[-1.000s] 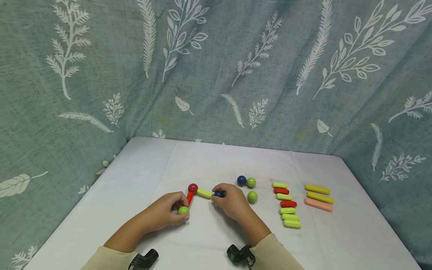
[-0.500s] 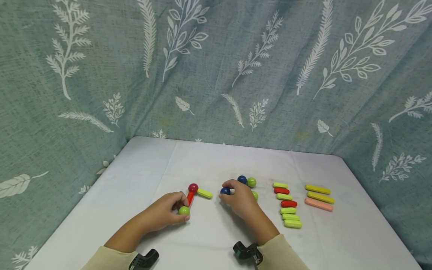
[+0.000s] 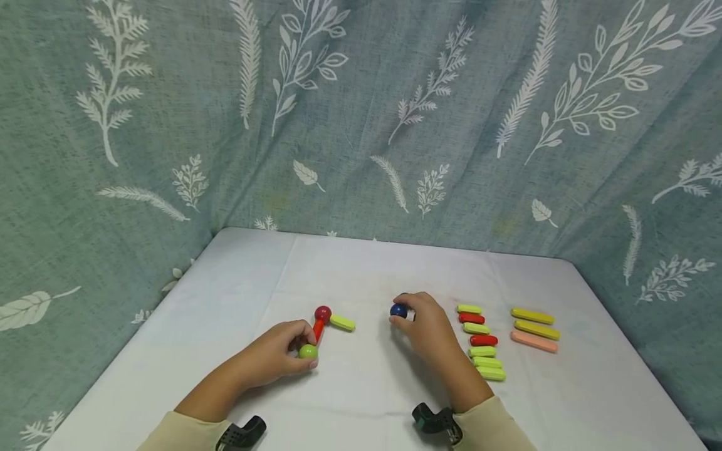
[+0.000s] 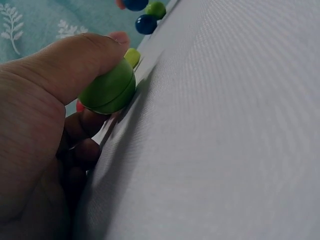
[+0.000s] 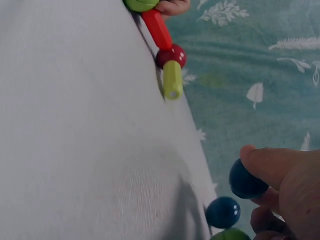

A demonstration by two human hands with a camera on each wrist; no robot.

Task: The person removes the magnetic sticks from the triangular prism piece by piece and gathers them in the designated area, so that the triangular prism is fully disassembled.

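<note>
My left hand point(image 3: 273, 352) pinches a green ball point(image 3: 308, 352) between thumb and fingers. A short red stick point(image 5: 158, 30) runs from that ball to a red ball point(image 3: 323, 314), and a short yellow-green stick point(image 3: 342, 322) extends from the red ball's other side. In my right hand point(image 3: 430, 327) a dark blue ball point(image 5: 247, 180) is pinched, apart from the short sticks. Beside it in the right wrist view are a second blue ball point(image 5: 223, 212) and a green ball point(image 5: 230, 235); the right hand mostly hides these in the head view.
Right of the right hand lies a column of short yellow-green and red sticks point(image 3: 483, 341). Farther right are two longer yellow sticks point(image 3: 532, 316) and a salmon one point(image 3: 534, 341). The white table point(image 3: 350, 269) backs onto a leaf-patterned green cloth point(image 3: 338, 125).
My right hand has drawn the blue ball away from the end of the yellow-green stick, moving right and back toward the loose balls. My left hand has stayed in place.
</note>
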